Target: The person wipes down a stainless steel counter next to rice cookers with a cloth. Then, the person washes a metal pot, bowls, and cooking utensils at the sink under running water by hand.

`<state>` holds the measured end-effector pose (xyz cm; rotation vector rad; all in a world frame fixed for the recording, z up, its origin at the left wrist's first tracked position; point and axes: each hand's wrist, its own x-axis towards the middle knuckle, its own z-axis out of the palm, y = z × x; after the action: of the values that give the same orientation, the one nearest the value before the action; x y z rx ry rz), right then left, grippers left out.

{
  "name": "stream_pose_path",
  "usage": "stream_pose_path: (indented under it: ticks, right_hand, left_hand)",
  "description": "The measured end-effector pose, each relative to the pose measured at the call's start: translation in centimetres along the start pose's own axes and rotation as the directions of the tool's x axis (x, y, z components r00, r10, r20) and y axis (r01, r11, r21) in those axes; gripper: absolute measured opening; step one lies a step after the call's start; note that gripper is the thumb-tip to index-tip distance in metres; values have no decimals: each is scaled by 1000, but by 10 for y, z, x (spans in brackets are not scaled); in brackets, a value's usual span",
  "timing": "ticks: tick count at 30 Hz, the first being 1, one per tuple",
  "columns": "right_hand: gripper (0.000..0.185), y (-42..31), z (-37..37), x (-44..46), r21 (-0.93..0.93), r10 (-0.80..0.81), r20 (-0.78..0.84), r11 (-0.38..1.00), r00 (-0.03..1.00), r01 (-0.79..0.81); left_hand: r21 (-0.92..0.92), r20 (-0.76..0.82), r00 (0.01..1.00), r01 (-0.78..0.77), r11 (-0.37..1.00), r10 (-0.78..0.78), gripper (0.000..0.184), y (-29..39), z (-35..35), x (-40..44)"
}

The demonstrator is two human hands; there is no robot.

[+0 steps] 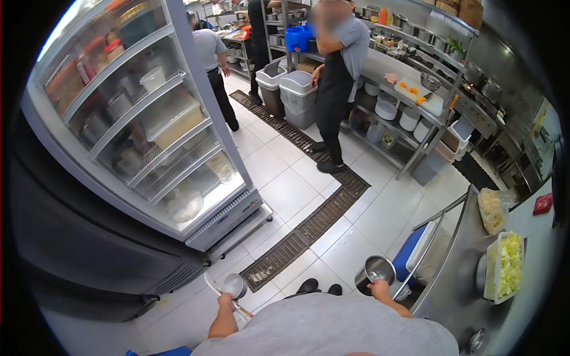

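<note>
Low on the left, my left hand is closed around a small metal pot. A thin, curved white item runs alongside that pot in the same grip; its kind is unclear. My right hand grips the near rim of a deeper steel pot, which is tilted so its mouth shows. Inside the deeper pot lies something shiny that I cannot make out. Both pots hang above the tiled floor, in front of my body and to either side of my black shoes.
A glass-door refrigerator stands at left. A steel counter at right bears a container of chopped greens. A blue-and-white cooler sits beside it. A drain grate crosses the floor toward an aproned person.
</note>
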<state>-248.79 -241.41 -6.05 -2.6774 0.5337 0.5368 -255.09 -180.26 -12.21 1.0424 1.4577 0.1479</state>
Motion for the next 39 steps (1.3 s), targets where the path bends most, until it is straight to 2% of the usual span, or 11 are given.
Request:
stream_pose_path:
  ticks: [4, 10, 14, 18, 20, 26, 28, 31, 33, 37, 39]
  right_hand:
    - [28, -3, 1, 3, -118, -106, 59, 987, 993, 112]
    - [27, -24, -15, -8, 8, -206, -2, 978, 978, 206]
    - [25, -30, -19, -15, 67, -196, -49, 978, 979, 199]
    - [23, -44, -38, -28, 185, -122, -203, 969, 972, 160]
    - [23, -45, -48, -29, 209, -84, -267, 967, 960, 143]
    - [27, -45, -93, -32, 290, -36, -425, 941, 905, 173]
    - [32, -43, -115, -47, 395, 23, -589, 881, 808, 262]
    - [30, -34, -165, -90, 619, 243, -592, 747, 768, 241]
    - [26, -14, -193, -131, 859, 431, -439, 459, 789, 227]
    - [25, 52, -221, -218, 916, 669, -402, 298, 625, 270]
    - [25, 82, -229, -271, 932, 760, -357, 328, 543, 154]
  left_hand:
    - [-93, 34, 998, 50, 994, -47, 18, 15, 4, -11]
    - [-111, 34, 998, 57, 992, -53, 18, 30, 3, -17]
    - [-153, -73, 993, 80, 985, -92, 27, 18, 4, 4]
    - [-232, 85, 993, 93, 968, -75, 36, 37, 25, 1]
    - [-140, 203, 971, 155, 978, -125, 32, 54, 39, 19]
    - [-78, 293, 952, 117, 990, -90, 34, 97, 96, 15]
    - [41, 357, 928, 100, 994, -108, 32, 102, 118, 10]
    - [282, 475, 865, 24, 959, -161, 29, 102, 167, 1]
    - [452, 540, 812, -56, 890, -223, 27, 94, 211, -15]
    - [644, 608, 727, -217, 734, -318, 23, 76, 287, -60]
    - [685, 636, 685, -287, 670, -357, 22, 64, 323, -83]
